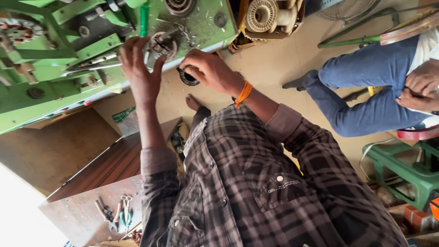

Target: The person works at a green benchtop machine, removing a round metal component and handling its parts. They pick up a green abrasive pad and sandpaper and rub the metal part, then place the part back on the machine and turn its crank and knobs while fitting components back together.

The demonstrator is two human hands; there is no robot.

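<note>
Ring: small dark ring (187,77) just beside the green machine (55,68), its opening facing the camera.
Right hand (208,71): curled, clamped on the ring.
Left hand (139,68): fingers spread, touching the machine's round metal part (161,45).

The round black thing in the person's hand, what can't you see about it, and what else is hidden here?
- Round black part, head view: the right hand wraps round it, so most of it is hidden.
- Metal hub on the green machine: the left hand covers part of it.
- Tools on the wooden bench: too small to tell apart.
- Seated person: cut off by the right edge.
</note>
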